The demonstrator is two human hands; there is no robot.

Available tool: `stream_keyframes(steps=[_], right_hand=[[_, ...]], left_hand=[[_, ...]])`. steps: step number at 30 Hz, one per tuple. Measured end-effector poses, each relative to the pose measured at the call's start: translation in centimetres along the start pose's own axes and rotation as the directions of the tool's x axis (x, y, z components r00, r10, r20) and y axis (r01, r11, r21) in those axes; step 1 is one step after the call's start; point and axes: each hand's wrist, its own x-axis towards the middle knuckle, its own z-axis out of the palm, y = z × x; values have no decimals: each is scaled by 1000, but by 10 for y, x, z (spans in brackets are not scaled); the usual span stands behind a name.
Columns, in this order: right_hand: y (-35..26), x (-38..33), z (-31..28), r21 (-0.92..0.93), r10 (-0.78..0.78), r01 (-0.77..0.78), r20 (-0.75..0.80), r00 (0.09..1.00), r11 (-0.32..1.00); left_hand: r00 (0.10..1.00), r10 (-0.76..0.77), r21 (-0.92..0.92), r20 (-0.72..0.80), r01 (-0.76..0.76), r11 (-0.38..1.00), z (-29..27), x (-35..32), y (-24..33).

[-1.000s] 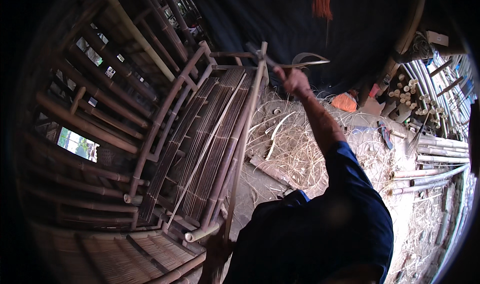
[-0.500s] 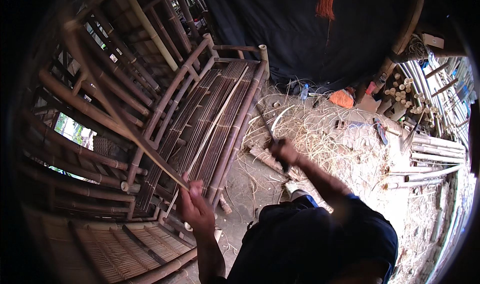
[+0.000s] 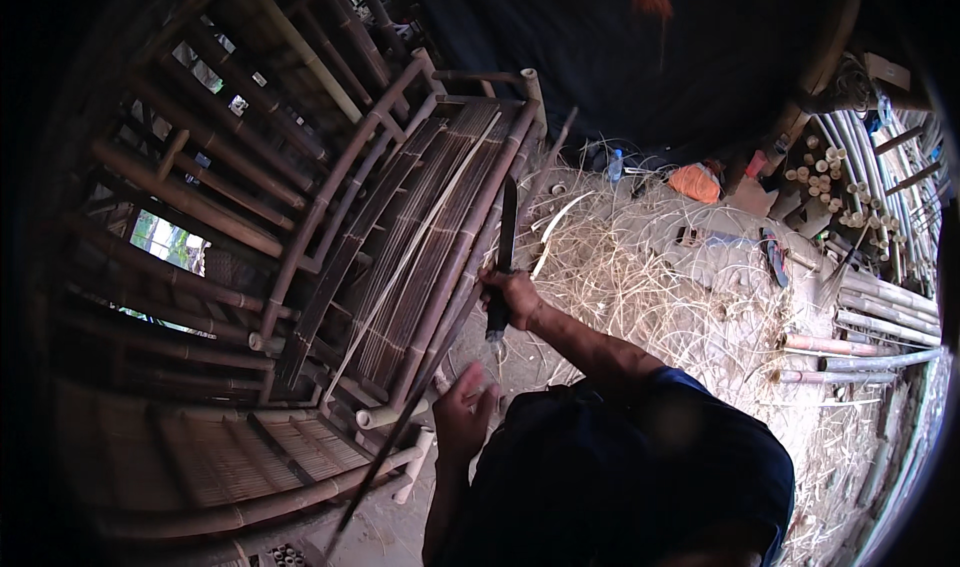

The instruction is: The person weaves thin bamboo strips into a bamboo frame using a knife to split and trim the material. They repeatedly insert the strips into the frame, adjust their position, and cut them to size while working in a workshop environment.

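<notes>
My right hand is closed round the dark handle of a large knife, whose blade points away from me. Its fingertips lie up against a long, thin bamboo strip, which slants from beside the bench's far end down past my left side; whether they pinch it I cannot tell. Just right of the strip, nearer my body, my left hand is raised with fingers apart and nothing visible in it. To the left stands a bamboo bench with a slatted seat, a pale strip lying along it.
Curly bamboo shavings cover the ground at right. Beyond them lie an orange bundle, a plastic bottle and stacked bamboo poles. A dark cloth hangs at the back. Another slatted bamboo piece stands near left.
The strip, held in my left hand pointing up-left before, now slants beside the bench. My left hand has let go of it. My right hand has brought the knife left, to the strip.
</notes>
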Motion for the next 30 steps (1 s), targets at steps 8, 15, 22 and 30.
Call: stream_keyframes(steps=[8, 15, 22, 30], right_hand=[[-94, 9, -78, -522, -219, 218, 60, 974, 825], [-147, -64, -117, -992, -324, 86, 112, 940, -94], [-83, -123, -107, -937, -145, 278, 311, 939, -212], [-80, -110, -104, -950, -255, 219, 274, 927, -223]], left_hand=[[891, -81, -103, 446, 141, 985, 42, 42, -26], [835, -191, -419, 517, 441, 794, 85, 77, 27], [973, -49, -160, 223, 86, 983, 119, 94, 3], [966, 144, 67, 213, -161, 985, 82, 60, -17]])
